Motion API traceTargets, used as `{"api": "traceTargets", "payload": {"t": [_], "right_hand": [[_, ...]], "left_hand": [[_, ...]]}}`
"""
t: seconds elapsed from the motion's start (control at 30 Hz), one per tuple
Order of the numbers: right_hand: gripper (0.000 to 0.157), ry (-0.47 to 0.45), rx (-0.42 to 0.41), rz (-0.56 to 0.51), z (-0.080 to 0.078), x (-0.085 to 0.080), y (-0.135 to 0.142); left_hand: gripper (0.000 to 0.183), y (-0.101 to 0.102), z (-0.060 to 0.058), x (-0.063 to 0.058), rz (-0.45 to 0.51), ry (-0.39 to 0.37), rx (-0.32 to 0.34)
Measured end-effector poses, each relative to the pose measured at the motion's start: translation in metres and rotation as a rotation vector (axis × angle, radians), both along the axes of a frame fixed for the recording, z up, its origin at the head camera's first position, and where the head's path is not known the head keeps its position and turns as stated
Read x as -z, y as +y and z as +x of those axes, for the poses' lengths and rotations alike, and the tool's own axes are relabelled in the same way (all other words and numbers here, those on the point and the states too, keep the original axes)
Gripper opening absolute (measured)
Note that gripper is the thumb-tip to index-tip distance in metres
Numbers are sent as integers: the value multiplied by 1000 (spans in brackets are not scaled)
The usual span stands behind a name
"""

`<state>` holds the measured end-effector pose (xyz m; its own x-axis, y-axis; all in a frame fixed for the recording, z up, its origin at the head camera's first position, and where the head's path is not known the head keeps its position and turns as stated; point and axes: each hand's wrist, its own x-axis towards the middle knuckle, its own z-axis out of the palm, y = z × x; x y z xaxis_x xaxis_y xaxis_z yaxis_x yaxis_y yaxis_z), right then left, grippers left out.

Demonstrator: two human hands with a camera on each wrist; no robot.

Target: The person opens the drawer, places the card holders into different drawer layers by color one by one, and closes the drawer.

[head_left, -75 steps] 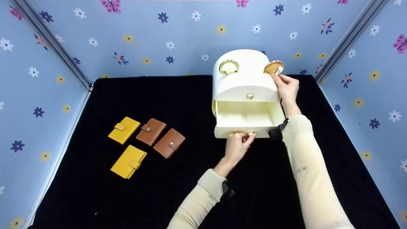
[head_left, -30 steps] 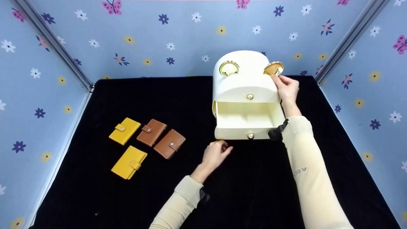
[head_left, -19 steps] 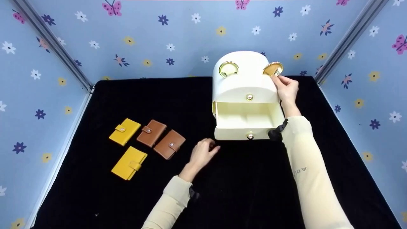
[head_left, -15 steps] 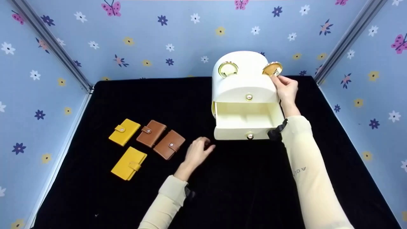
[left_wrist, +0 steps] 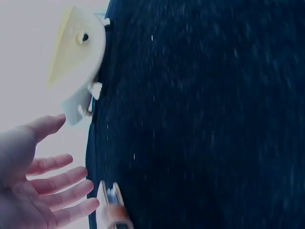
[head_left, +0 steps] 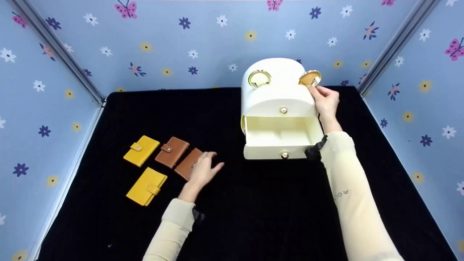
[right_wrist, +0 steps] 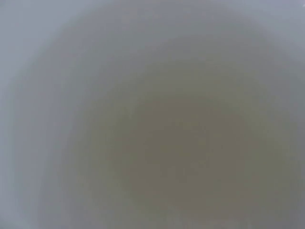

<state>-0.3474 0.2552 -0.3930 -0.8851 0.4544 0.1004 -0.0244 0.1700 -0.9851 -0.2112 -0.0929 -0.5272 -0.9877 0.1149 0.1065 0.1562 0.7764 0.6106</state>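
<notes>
In the head view, my left hand (head_left: 202, 171) is over a brown snap wallet (head_left: 186, 166), hiding its right part. The left wrist view shows the fingers (left_wrist: 62, 182) extended and apart, with a blurred wallet (left_wrist: 112, 207) beyond their tips. My right hand (head_left: 327, 103) pinches the lower edge of a gold-rimmed round ear (head_left: 310, 77) on a white chest of drawers (head_left: 277, 92). Its lower drawer (head_left: 266, 152) is pulled out, and no object shows inside. The right wrist view is only a grey-brown blur.
Left of my left hand lie another brown wallet (head_left: 174, 154), a yellow wallet (head_left: 143, 149) and a second yellow wallet (head_left: 143, 186). Black cloth (head_left: 174, 112) covers the table. Blue flowered walls (head_left: 210, 50) border its back and sides.
My left hand has let go of the lower drawer's knob and moved left to the nearer brown wallet, its fingers straightening. The right hand has stayed at the ear.
</notes>
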Motion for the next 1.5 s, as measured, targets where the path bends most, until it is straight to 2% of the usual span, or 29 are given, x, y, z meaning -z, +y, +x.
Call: {"api": "traceTargets", "payload": {"t": [0.13,0.3,0.53,0.9,1.17,1.5], "right_hand": [[29,-8,0,5,0,1,0],[27,-11,8,6,1,2,0],[26,-14,20,19,-1,3,0],[29,-19,22,26,-2,5,1],[29,-21,22,33,-2,3,1],[28,-13,17,3,-3,1,1]], "left_hand": [[49,-13,-2,1,2,-12,-26],[57,-25,-4,5,-3,18,-58],[65,-35,-5,14,-86,66,-123],[82,-43,-6,24,-123,-33,-177],[92,-44,-8,25,-155,-111,-198],[84,-44,-10,27,-158,-46,-229]]}}
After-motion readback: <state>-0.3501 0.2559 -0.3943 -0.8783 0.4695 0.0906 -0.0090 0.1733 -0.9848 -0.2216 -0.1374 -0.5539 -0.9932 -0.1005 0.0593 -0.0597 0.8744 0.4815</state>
